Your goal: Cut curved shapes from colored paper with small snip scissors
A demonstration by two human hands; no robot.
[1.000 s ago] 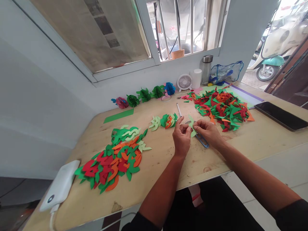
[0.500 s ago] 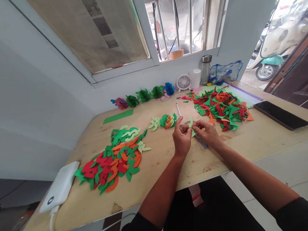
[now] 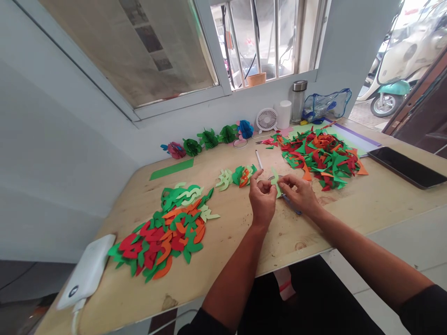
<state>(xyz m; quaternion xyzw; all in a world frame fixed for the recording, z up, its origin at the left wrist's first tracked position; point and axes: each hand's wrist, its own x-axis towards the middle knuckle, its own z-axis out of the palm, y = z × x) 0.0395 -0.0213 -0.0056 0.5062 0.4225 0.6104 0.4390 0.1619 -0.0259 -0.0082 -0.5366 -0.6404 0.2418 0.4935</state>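
Between my fingertips is a pale green paper cutout (image 3: 274,175). My left hand (image 3: 262,197) pinches its left edge, and my right hand (image 3: 297,191) pinches it from the right. Under my right hand lies a blue-grey tool (image 3: 292,206), mostly covered, perhaps scissors. A white pen (image 3: 259,159) lies just beyond my left hand. To the left are a small stack of green and orange cutouts (image 3: 240,177) and some pale green ones (image 3: 224,179). A larger pile of red, orange and green cutouts (image 3: 162,239) spreads over the table's left side.
Paper scraps (image 3: 324,158) are heaped at the right, beside a black phone (image 3: 408,166). Along the wall stand folded paper flowers (image 3: 208,138), a small fan (image 3: 267,120), a white cylinder (image 3: 284,114) and a glass bottle (image 3: 298,104). A power bank (image 3: 87,270) sits at the left edge.
The paper cutout has shifted slightly left and turned a little between my fingers. Both hands stay in nearly the same place; nothing else has moved.
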